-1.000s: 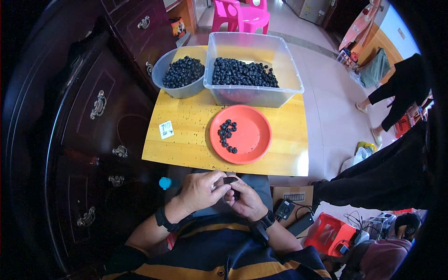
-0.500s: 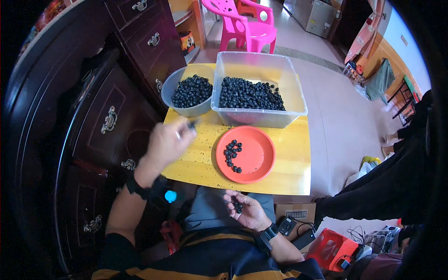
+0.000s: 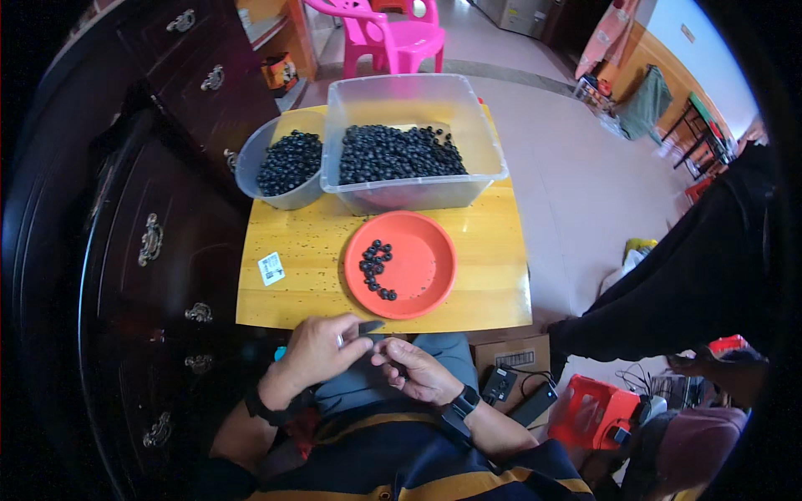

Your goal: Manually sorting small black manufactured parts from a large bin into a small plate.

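Just past the near edge of the table, my two hands meet over my lap. My left hand (image 3: pixel 322 351) is closed on a slim dark tool (image 3: pixel 372 326) that sticks out from the fingertips; its exact kind is unclear. Beside it, palm up, my right hand (image 3: pixel 420 373) curls its fingers around small black balls, mostly hidden. Several black balls (image 3: pixel 369 265) like berries or beads lie along the left side of the orange-red plate (image 3: pixel 439 271). Many more fill part of a round clear tub (image 3: pixel 251 171) and a large rectangular clear bin (image 3: pixel 409 199) behind the plate.
Dark specks and a white label (image 3: pixel 271 269) lie on the yellow table (image 3: pixel 493 288). Dark cabinets (image 3: pixel 125 317) stand close on the left. A pink chair (image 3: pixel 409 42) is beyond the table. Another person's dark-clothed leg (image 3: pixel 668 292), a carton (image 3: pixel 510 355) and a red basket (image 3: pixel 589 409) are at right.
My left hand has come back from near the round tub, down beside my right hand, carrying the dark tool. My right hand's fingers have curled in. The view has shifted, uncovering the white label.
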Available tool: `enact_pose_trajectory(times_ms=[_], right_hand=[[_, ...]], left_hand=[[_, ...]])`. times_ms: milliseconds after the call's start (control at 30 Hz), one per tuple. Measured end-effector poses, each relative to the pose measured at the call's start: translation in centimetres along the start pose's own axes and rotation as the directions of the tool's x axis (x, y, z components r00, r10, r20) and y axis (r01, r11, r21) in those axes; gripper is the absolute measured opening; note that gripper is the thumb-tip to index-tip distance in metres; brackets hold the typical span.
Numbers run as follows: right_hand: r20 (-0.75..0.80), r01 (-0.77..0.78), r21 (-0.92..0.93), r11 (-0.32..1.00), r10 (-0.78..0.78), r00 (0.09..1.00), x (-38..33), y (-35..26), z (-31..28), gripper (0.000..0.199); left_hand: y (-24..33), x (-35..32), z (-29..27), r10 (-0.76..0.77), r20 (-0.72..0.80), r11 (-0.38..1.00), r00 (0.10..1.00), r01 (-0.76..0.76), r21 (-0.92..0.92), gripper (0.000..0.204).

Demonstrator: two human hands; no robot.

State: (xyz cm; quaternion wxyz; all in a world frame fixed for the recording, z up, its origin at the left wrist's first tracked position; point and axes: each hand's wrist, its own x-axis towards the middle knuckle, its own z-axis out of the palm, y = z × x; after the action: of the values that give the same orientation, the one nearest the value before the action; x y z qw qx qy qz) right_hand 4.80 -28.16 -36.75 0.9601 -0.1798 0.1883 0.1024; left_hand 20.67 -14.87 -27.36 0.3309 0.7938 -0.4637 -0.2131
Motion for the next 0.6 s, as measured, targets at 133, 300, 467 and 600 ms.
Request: enact_pose_trajectory(times_ms=[133,300,467,600], right_hand=[[0.043,-0.008,0.001,1.000,0.008,0.999,0.7,0.9,-1.4,0.022],[0.110,-0.029,-0.001,1.000,0.029,0.994,0.3,1.0,-1.5,0.022],[0.172,0.004,-0.017,1.000,-0.001,0.985,0.3,0.9,-1.5,0.029],[0.170,0.008,-0.019,1.000,-0.005,0.985,0.2,0.2,-0.7,0.028]], left_hand=[[0.1,-0.5,2.5,0.056,0.069,0.992,0.996,-0.048,-0.113,0.018],[0.0,-0.7,3.0,0.091,0.180,0.970,0.979,-0.046,-0.240,0.023],[-0.3,-0.5,3.4,0.136,0.178,0.956,0.975,-0.082,-0.280,0.025],[0.2,-0.7,3.6,0.038,0.126,0.953,0.991,0.002,-0.304,0.014]])
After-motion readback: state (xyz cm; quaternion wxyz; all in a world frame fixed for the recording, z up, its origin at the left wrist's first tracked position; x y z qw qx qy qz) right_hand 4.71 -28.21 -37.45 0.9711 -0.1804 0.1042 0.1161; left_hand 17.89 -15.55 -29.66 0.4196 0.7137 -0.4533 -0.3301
